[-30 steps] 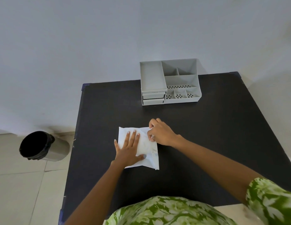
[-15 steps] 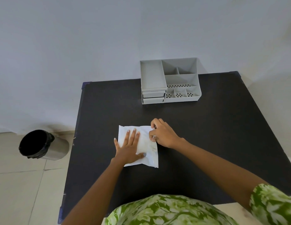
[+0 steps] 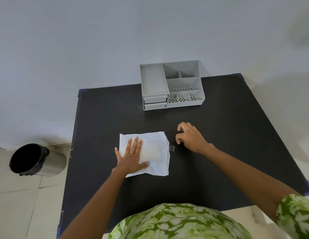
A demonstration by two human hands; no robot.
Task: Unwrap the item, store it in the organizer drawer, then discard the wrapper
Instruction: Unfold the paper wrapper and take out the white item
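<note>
Your left hand (image 3: 131, 156) lies flat, fingers spread, pressing the wrapper (image 3: 146, 152) onto the bench (image 3: 219, 152). Your right hand (image 3: 190, 138) is off the packet now: half a second ago it was pinching the wrapper's right edge, and now it hovers just right of it, loosely curled, holding nothing you can make out. Between that hand and the wrapper a small strip of clear tape (image 3: 172, 148) lies on the bench, touching or just clear of the paper's edge; it was not showing before.

That change suggests the seal is off, so the wrapper should now fold open. The unwrapping itself is not done: the item (image 3: 149, 153) sits under the paper, showing only as a padded bulge beneath and just right of your left fingers.

The bulge looks oblong, its long axis running roughly from near your left thumb away toward the far side of the bench, tilted slightly left. Which end is which you cannot tell through the paper.

Beyond your right hand stands the organizer (image 3: 171, 85), its two drawers (image 3: 155, 102) on its left side and closed. Far to your left, on the floor, is the bin (image 3: 36, 160).
</note>
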